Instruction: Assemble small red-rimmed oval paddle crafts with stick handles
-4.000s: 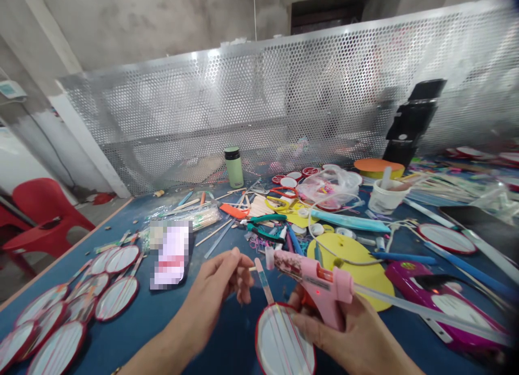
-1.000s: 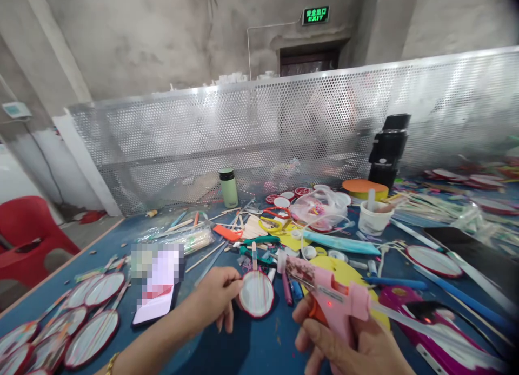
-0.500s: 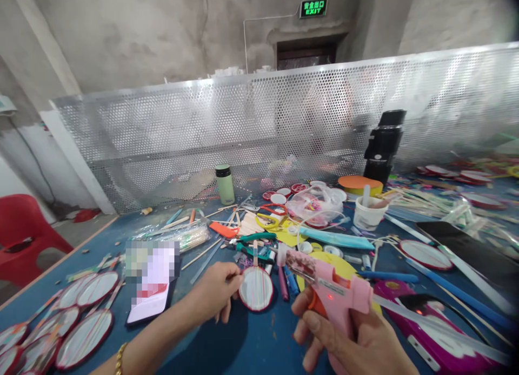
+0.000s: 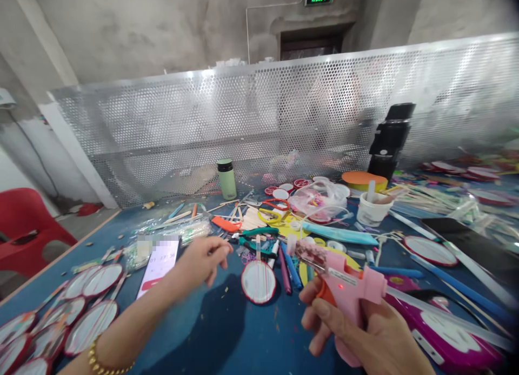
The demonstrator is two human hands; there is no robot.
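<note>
Fingers [image 4: 222,250] are curving loosely on the bare left hand [image 4: 203,261], which is hovering over the blue desk [image 4: 267,337], slack and holding nothing that shows. A gold beaded bracelet [image 4: 97,361] is circling that wrist, and the forearm [image 4: 154,304] is crossing in front of the lower part of a black-edged smartphone [image 4: 160,258] with a lit display. Just to the right of this hand, and apart from it, a round white red-rimmed paddle [image 4: 258,283] is lying on the desk, its flat stick handle [image 4: 258,247] pointing away toward some green-handled pliers [image 4: 261,232]. The right hand [image 4: 371,331] is gripping a pink plastic glue gun [image 4: 343,275]; a red light [image 4: 341,286] is glowing on its side, and a translucent glue stick [image 4: 446,315] is jutting from its rear. Whether the orange trigger [image 4: 325,293] is being pressed, one cannot tell. Between the paddle and the gun, a purple marker [image 4: 284,269] is lying close to a blue one. At the left, several more red-rimmed paddles [image 4: 92,326] are overlapping one another. Farther back, a pale green tumbler [image 4: 227,181] is standing upright before a perforated metal partition [image 4: 203,131], and a white plastic tub [image 4: 371,212] is holding a pale stick [image 4: 371,191].
</note>
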